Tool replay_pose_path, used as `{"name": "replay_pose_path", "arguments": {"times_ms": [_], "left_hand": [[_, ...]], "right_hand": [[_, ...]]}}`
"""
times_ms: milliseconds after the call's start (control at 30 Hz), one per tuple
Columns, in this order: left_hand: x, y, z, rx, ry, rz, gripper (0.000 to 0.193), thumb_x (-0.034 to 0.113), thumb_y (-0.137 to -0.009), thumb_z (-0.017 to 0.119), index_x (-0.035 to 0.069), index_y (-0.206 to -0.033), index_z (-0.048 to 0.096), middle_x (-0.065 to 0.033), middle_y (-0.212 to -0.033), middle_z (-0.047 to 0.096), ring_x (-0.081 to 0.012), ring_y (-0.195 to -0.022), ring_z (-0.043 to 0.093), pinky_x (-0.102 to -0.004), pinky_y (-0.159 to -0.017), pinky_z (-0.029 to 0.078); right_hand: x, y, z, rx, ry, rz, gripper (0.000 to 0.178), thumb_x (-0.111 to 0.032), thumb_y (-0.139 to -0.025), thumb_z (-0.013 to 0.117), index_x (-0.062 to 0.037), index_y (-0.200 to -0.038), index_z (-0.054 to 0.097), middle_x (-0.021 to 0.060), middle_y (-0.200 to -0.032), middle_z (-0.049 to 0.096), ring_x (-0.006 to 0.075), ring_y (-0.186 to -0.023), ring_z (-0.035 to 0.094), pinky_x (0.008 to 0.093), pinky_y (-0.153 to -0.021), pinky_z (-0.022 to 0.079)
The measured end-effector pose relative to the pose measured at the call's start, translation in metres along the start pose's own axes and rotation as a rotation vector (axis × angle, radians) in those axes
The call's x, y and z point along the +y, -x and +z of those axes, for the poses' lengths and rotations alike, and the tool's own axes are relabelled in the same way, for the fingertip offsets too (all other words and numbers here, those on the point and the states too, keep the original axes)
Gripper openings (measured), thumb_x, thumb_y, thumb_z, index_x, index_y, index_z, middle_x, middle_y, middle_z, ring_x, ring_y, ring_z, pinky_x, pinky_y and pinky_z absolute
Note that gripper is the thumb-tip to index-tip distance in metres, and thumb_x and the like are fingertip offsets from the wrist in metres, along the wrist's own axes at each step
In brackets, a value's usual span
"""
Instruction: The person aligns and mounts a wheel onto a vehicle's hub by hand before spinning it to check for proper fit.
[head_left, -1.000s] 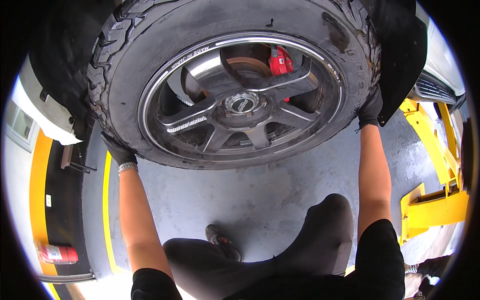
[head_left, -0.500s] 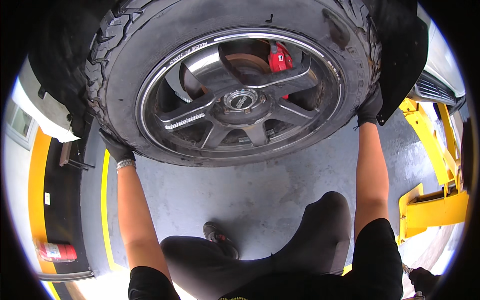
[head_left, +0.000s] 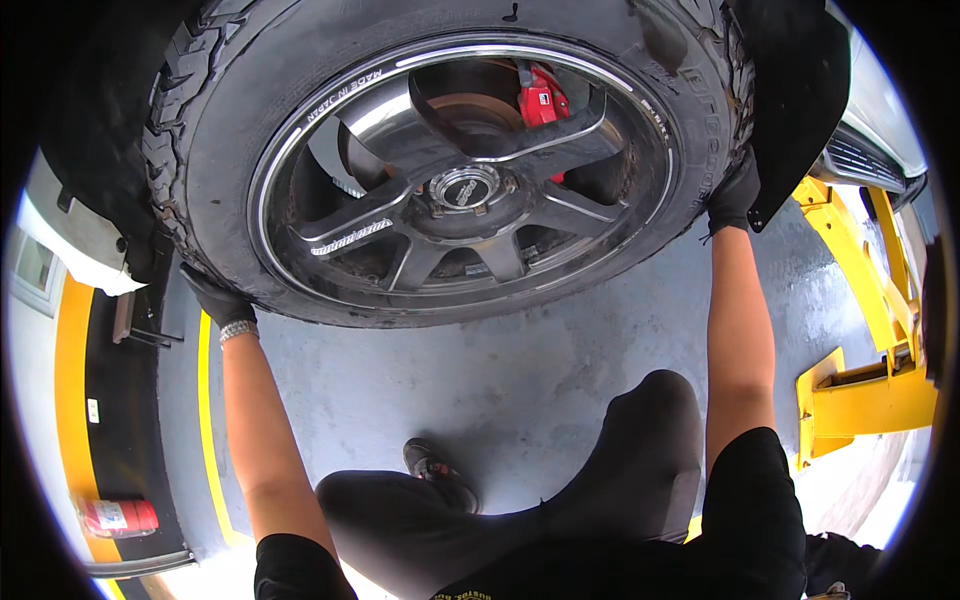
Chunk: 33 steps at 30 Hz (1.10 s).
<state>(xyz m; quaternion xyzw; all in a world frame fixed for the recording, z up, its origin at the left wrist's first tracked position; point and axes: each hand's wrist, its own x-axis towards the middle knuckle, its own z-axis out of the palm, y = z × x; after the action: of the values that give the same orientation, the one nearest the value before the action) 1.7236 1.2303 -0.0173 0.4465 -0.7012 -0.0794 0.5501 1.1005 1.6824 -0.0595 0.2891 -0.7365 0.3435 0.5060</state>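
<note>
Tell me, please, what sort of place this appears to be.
Probably a vehicle workshop: the gloved left hand and right hand touch a tire, a red brake caliper shows behind the spoked wheel, and a yellow frame, perhaps part of a lift, stands at right.

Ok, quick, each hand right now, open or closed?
Left hand: against the chunky-treaded tire, lower left; open or closed can't be told.
Right hand: against its right side; fingers partly hidden, can't tell either.

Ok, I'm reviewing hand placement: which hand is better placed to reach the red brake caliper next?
Probably the right hand: on the right side of the tire, it appears nearer the red brake caliper. The left hand sits lower, on the opposite side.
</note>
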Motion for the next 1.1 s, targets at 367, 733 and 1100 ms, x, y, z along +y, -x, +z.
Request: {"name": "replay_pose_path", "arguments": {"times_ms": [367, 733, 1100], "left_hand": [[0.020, 0.000, 0.002, 0.006, 0.308, -0.108, 0.065, 0.046, -0.096, 0.023, 0.000, -0.142, 0.016, -0.0138, -0.148, 0.020, -0.0270, -0.135, 0.023, -0.0367, -0.110, 0.019], [0.018, 0.000, 0.000, -0.010, 0.403, -0.115, 0.063, 0.042, -0.096, 0.026, -0.001, -0.141, 0.018, -0.0170, -0.146, 0.024, -0.0295, -0.132, 0.029, -0.0366, -0.109, 0.023], [0.035, 0.005, 0.000, -0.020, 0.456, -0.128, 0.062, 0.043, -0.096, 0.024, 0.000, -0.140, 0.021, -0.0161, -0.145, 0.026, -0.0289, -0.130, 0.031, -0.0381, -0.108, 0.025]], "right_hand": [[-0.007, 0.000, -0.001, 0.076, 0.050, -0.005, 0.042, -0.024, -0.086, 0.047, 0.0026, -0.118, 0.051, 0.0203, -0.114, 0.058, 0.0349, -0.105, 0.055, 0.0393, -0.091, 0.042], [-0.013, -0.003, -0.007, 0.013, 0.042, -0.003, 0.039, -0.020, -0.086, 0.046, 0.0020, -0.117, 0.051, 0.0202, -0.112, 0.059, 0.0357, -0.102, 0.056, 0.0396, -0.090, 0.043], [-0.014, -0.005, -0.006, 0.008, 0.069, 0.028, 0.038, -0.018, -0.088, 0.043, 0.0029, -0.119, 0.050, 0.0214, -0.113, 0.058, 0.0365, -0.103, 0.056, 0.0398, -0.091, 0.042]]}}
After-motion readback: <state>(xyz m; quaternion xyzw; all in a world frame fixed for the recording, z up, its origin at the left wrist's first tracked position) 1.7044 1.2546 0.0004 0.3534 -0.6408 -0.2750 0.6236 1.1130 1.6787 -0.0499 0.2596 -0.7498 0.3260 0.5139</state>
